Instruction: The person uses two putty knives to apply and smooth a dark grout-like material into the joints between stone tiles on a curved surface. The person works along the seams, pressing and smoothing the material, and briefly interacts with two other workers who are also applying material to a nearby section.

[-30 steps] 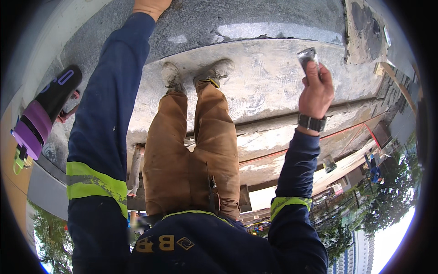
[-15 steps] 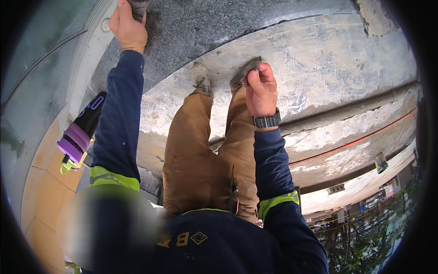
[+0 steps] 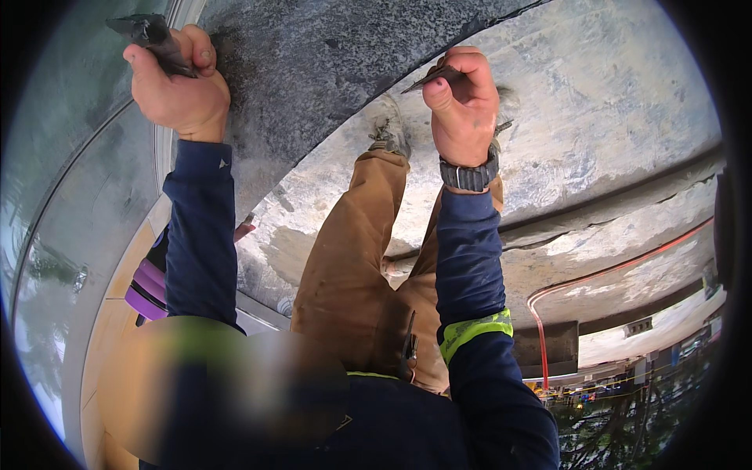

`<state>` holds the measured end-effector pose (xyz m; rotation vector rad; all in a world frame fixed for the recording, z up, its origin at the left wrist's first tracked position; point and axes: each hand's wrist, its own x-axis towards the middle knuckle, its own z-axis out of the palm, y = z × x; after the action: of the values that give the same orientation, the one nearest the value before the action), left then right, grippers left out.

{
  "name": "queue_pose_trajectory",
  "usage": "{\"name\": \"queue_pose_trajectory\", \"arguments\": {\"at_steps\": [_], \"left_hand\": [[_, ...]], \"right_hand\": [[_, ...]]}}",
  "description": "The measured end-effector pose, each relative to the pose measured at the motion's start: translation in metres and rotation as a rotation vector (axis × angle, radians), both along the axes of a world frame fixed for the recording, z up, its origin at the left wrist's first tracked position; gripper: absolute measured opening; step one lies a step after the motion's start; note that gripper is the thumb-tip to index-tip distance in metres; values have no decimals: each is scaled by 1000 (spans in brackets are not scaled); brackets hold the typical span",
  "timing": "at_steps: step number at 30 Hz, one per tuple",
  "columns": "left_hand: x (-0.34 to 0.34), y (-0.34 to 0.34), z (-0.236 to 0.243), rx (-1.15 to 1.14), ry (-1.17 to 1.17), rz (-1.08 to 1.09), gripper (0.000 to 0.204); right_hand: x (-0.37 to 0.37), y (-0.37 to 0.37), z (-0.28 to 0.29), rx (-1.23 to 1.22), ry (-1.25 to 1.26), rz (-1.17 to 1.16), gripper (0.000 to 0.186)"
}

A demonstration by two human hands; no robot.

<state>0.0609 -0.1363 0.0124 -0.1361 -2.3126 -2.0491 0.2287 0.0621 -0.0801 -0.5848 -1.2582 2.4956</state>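
At the upper left of the view, before a glassy pane (image 3: 74, 102), a dark flat piece (image 3: 149, 33) is clasped between the thumb and curled fingers of the left hand (image 3: 188, 102), its navy-sleeved forearm (image 3: 200, 223) extended almost straight; whether the pane is touched cannot be told. Across the dark grey slab (image 3: 313, 70), the right hand (image 3: 464, 117) is raised above a black watch (image 3: 470, 171), and a thin dark piece (image 3: 431, 77) is pinched between its thumb and bent fingers.
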Motion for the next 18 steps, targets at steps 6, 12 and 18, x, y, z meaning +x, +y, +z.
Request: {"name": "queue_pose_trajectory", "arguments": {"at_steps": [6, 12, 18], "left_hand": [[-3, -2, -1, 15, 13, -41, 50], [-2, -3, -1, 21, 1, -66, 51], [-2, -5, -2, 24, 14, -55, 52]], "right_hand": [[-6, 4, -6, 79, 51, -19, 34], [-5, 8, -3, 111, -122, -9, 29], [2, 9, 4, 141, -101, -51, 27]]}}
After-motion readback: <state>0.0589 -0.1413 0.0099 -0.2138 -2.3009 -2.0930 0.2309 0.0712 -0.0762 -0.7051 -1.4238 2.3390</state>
